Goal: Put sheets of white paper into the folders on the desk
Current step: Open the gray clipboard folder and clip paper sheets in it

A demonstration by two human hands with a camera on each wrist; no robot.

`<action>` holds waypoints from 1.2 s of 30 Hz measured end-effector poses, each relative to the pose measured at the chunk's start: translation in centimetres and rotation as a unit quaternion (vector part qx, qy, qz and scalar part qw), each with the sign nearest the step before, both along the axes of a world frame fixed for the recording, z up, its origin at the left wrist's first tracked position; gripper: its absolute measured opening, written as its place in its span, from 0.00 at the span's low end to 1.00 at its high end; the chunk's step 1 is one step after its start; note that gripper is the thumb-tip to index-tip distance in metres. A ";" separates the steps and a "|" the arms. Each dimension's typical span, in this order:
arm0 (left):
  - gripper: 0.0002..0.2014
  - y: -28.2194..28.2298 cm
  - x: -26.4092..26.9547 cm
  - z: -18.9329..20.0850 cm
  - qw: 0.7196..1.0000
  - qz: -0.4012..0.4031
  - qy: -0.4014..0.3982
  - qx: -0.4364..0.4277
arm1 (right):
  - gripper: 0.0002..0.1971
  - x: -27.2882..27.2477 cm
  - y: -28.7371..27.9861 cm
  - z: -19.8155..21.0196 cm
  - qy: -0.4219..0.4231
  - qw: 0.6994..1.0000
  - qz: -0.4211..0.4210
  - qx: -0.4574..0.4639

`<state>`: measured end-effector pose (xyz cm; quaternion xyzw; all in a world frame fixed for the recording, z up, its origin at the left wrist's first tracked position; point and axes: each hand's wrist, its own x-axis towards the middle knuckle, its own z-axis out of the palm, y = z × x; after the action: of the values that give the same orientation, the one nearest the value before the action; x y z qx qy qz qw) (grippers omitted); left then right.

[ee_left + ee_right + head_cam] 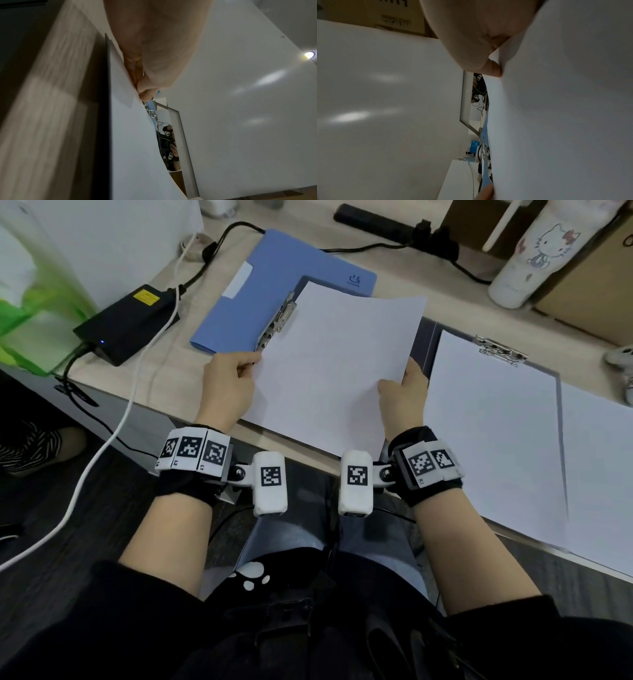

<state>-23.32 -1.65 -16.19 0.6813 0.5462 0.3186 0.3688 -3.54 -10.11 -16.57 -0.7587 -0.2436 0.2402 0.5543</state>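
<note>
The sheet of paper between the left hand and the right hand is plain white. Beyond the left hand lies a light blue folder with a white label and silver clip. Left of it, a black power adapter carries a yellow sticker. The tabletop is pale wood grain. Both wristbands show black-and-white square codes.

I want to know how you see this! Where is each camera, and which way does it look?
Head: on the person's head, looking down at the desk, both hands and forearms, the lap.
Left wrist: along the left hand gripping the sheet of paper.
Right wrist: along the right hand, its fingers on the same sheet.
All three views share the sheet; both wrist views also show the blue folder and its metal clip.
</note>
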 end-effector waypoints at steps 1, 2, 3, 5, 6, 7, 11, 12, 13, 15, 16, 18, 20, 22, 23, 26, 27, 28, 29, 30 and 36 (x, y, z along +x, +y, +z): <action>0.19 0.1 0.0 -0.2 1.000 -0.005 -0.005 0.002 | 0.35 -0.1 0.0 0.0 -0.007 1.000 0.003 -0.015; 0.19 -0.1 0.0 -0.1 1.000 -0.008 -0.005 -0.003 | 0.35 -0.4 -0.1 0.4 -0.015 1.000 0.006 -0.025; 0.19 0.0 -0.1 -0.3 1.000 -0.010 -0.010 -0.001 | 0.33 -0.7 -0.2 1.0 -0.027 0.999 0.008 -0.031; 0.19 0.1 -0.1 -0.4 1.000 -0.014 -0.017 -0.004 | 0.31 -0.8 -0.3 1.7 -0.047 0.998 0.012 -0.043; 0.20 0.1 -0.1 -0.3 1.000 -0.015 -0.018 -0.007 | 0.31 -0.7 -0.3 1.8 -0.054 0.997 0.013 -0.047; 0.20 0.2 -0.1 -0.4 1.000 -0.015 -0.021 -0.007 | 0.31 -0.6 -0.3 1.8 -0.059 0.997 0.015 -0.050; 0.19 0.3 0.1 -0.4 1.000 -0.009 -0.020 -0.002 | 0.31 -0.6 -0.1 1.8 -0.075 0.995 0.016 -0.061; 0.19 0.3 0.1 -0.3 1.000 -0.008 -0.019 0.000 | 0.31 -0.6 -0.1 1.8 -0.077 0.995 0.015 -0.062; 0.19 0.3 0.1 -0.4 1.000 -0.005 -0.022 0.002 | 0.31 -0.7 -0.1 1.8 -0.079 0.995 0.014 -0.065; 0.18 0.3 0.2 -0.3 1.000 0.007 -0.030 0.006 | 0.30 -0.6 -0.1 1.8 -0.084 0.994 0.012 -0.074; 0.17 0.2 0.2 -0.2 0.999 0.015 -0.034 0.008 | 0.30 -0.6 -0.1 1.9 -0.085 0.993 0.012 -0.079; 0.17 0.2 0.2 -0.3 0.999 0.027 -0.039 0.011 | 0.31 -0.5 -0.1 1.9 -0.089 0.992 0.014 -0.089; 0.18 0.2 0.2 -0.4 0.999 0.029 -0.033 0.014 | 0.32 -0.5 -0.1 2.0 -0.091 0.991 0.017 -0.094; 0.19 0.2 0.2 -0.5 0.999 0.031 -0.025 0.015 | 0.33 -0.6 -0.1 2.0 -0.087 0.992 0.015 -0.093; 0.19 0.2 0.2 -0.5 0.999 0.033 -0.024 0.014 | 0.34 -0.7 -0.1 2.0 -0.085 0.992 0.014 -0.094; 0.18 0.2 0.2 -0.4 0.999 0.033 -0.023 0.012 | 0.36 -0.8 -0.1 1.9 -0.088 0.991 0.016 -0.102; 0.18 0.2 0.2 -0.4 0.999 0.032 -0.021 0.011 | 0.37 -0.8 0.0 1.9 -0.092 0.990 0.020 -0.108; 0.18 0.3 0.2 -0.4 0.999 0.030 -0.019 0.012 | 0.38 -0.8 0.1 1.9 -0.102 0.988 0.025 -0.117; 0.17 0.3 0.2 -0.4 0.999 0.026 -0.014 0.016 | 0.39 -0.8 0.2 1.8 -0.115 0.984 0.034 -0.131; 0.17 0.4 0.2 -0.5 1.000 0.019 -0.006 0.023 | 0.40 -0.8 0.3 1.8 -0.125 0.980 0.045 -0.147; 0.23 1.4 0.4 -1.3 0.990 -0.080 0.084 0.083 | 0.46 -0.7 0.5 2.4 -0.228 0.931 0.085 -0.272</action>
<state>-22.92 -0.29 -17.52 0.7753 0.4905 0.2739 0.2887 -4.27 -9.61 -14.19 -0.8910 -0.3528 0.1640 0.2339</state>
